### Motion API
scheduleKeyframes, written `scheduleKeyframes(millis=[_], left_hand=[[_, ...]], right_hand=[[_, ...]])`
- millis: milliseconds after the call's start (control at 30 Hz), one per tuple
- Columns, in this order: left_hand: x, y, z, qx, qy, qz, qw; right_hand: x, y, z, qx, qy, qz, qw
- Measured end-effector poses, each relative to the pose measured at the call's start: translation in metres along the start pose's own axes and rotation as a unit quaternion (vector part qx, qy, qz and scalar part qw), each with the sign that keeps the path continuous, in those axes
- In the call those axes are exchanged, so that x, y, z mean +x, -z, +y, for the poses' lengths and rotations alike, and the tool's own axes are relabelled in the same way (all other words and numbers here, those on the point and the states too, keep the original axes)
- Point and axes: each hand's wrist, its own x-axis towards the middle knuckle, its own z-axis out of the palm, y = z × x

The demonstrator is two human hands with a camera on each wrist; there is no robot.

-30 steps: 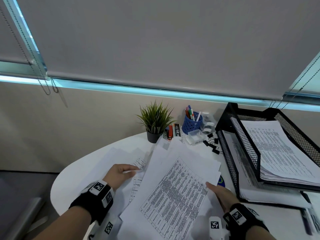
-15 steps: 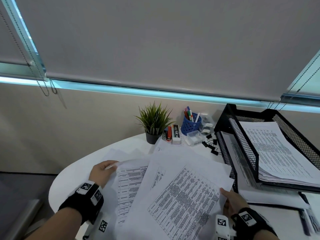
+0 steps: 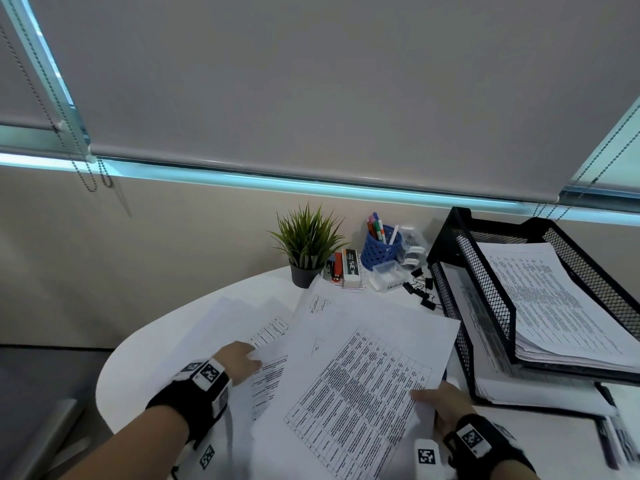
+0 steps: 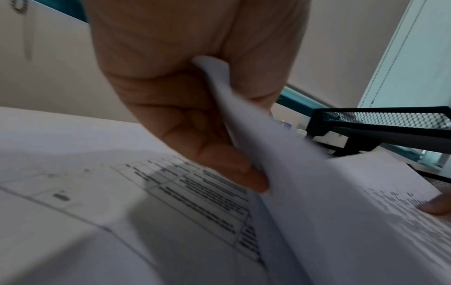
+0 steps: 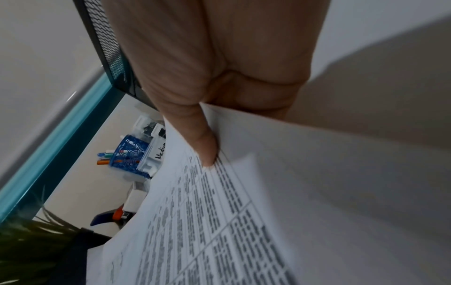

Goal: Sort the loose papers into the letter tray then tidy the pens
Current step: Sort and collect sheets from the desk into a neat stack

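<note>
Loose white printed papers [image 3: 360, 382] lie fanned in an untidy spread across the round white surface [image 3: 145, 368], just left of the black wire-mesh letter tray [image 3: 485, 306], whose two tiers already hold stacked sheets. I judge them light, limp and slick against one another: a sheet held by one corner will droop and the ones beneath will slide, so edges on opposite sides are the places to take hold, gathering toward the middle before lifting.

My left hand [image 3: 239, 362] pinches the left edge of one upper sheet between thumb and fingers, lifting it off the sheets below. My right hand [image 3: 446, 407] has its grip clamped on the right edge of the big tabled sheet, thumb on top.

The head view gives the whole layout, including the small blue perforated pen cup [image 3: 381, 249] at the back with pens standing in it. The left wrist view alone shows the pinched sheet curling up clear of the page under it. The right wrist view alone shows my thumb [image 5: 195, 138] pressing the printed face, though what my fingers do underneath is hidden.
</note>
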Motion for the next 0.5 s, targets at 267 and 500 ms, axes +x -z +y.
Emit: scheduleKeyframes(millis=[267, 500], left_hand=[[0.001, -0.016, -0.007, -0.107, 0.014, 0.022, 0.994], [-0.007, -0.028, -0.007, -0.108, 0.024, 0.009, 0.994]], right_hand=[[0.007, 0.007, -0.017, -0.003, 0.032, 0.013, 0.999], [0.018, 0.008, -0.030, 0.011, 0.076, 0.059, 0.995]])
